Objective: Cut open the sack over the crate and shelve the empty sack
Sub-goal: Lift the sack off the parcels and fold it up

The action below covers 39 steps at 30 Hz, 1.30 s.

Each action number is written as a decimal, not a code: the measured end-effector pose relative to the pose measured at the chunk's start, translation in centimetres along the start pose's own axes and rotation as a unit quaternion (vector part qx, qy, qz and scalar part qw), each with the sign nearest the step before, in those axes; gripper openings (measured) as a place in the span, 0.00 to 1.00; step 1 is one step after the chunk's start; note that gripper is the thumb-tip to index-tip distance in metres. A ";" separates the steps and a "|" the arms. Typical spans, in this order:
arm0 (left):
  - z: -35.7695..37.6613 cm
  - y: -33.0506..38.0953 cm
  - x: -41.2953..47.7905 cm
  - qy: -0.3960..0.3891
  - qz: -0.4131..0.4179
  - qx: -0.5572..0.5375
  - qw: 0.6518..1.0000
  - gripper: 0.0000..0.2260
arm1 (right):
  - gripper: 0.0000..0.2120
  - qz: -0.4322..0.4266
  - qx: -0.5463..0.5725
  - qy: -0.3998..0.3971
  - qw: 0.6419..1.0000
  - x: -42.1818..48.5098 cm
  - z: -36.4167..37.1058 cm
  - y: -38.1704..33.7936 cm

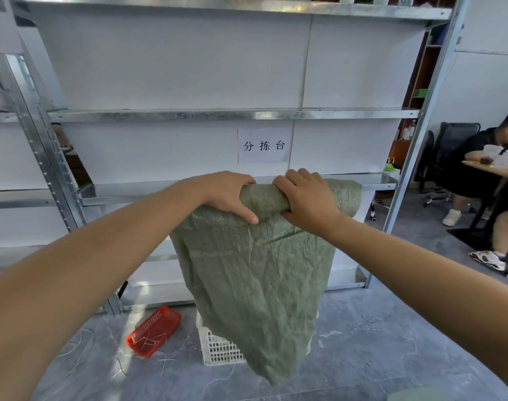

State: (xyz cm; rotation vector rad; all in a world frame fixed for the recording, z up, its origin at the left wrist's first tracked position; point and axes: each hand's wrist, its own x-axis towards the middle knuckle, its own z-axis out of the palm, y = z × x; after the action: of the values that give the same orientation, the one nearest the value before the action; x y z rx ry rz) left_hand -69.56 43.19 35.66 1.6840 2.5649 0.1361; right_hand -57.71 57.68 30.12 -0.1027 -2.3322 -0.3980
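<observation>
A dull olive green, with a fine woven grain and a faint sheen along the creases, was seen on the sack (pixel 255 273) at the centre of the frame. Below it, the crate (pixel 218 348) was shown in white with a grid of small openings, and to its left the basket (pixel 154 331) in bright red with a lattice mesh. The floor (pixel 362 342) was marked in mottled grey with pale veins. Silver, spangled metal was seen on the shelving rack (pixel 232 114), backed by plain white panels (pixel 174 68). Black characters were printed on the white paper sign (pixel 263 145). At the right edge, a black chair (pixel 455 137) and a tan tabletop (pixel 489 169) were visible.
</observation>
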 end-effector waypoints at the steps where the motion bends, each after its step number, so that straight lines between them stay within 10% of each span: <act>1: 0.1 0.0 0.1 0.001 -0.003 -0.007 1.000 0.30 | 0.23 0.002 -0.014 0.022 1.000 -0.1 -0.1 -0.2; 8: 2.2 0.2 -0.3 0.225 0.005 0.156 0.962 0.22 | 0.49 0.041 0.065 -0.301 0.950 1.5 -3.2 0.8; 12: 3.2 0.1 -0.2 0.323 0.080 0.259 0.907 0.22 | 0.40 0.043 0.093 -0.343 0.934 2.7 -3.7 1.6; 18: 2.0 0.8 -0.7 0.104 0.019 0.107 0.989 0.38 | 0.25 0.035 0.034 -0.258 0.965 1.0 -1.6 -0.1; 27: 0.4 -1.0 -0.2 -0.106 -0.025 -0.116 0.987 0.33 | 0.22 -0.021 -0.061 0.030 0.997 -0.7 -0.2 -1.0; 30: 1.3 -0.9 0.1 -0.037 -0.028 -0.122 0.991 0.28 | 0.27 -0.005 -0.053 -0.017 0.998 -0.4 -0.4 -1.0; 33: 2.2 -0.5 0.1 0.104 -0.022 0.023 0.994 0.29 | 0.47 0.024 0.024 -0.248 0.968 0.9 -2.0 -0.2; 39: 3.7 -0.3 -0.3 0.355 0.076 0.265 0.893 0.28 | 0.46 0.078 0.160 -0.389 0.904 3.5 -3.7 1.8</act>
State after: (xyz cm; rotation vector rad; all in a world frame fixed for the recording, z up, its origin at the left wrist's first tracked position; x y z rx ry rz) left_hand -69.31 42.96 31.93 2.3981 3.1944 0.0696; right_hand -57.37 58.06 35.51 -0.3353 -3.1107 0.1583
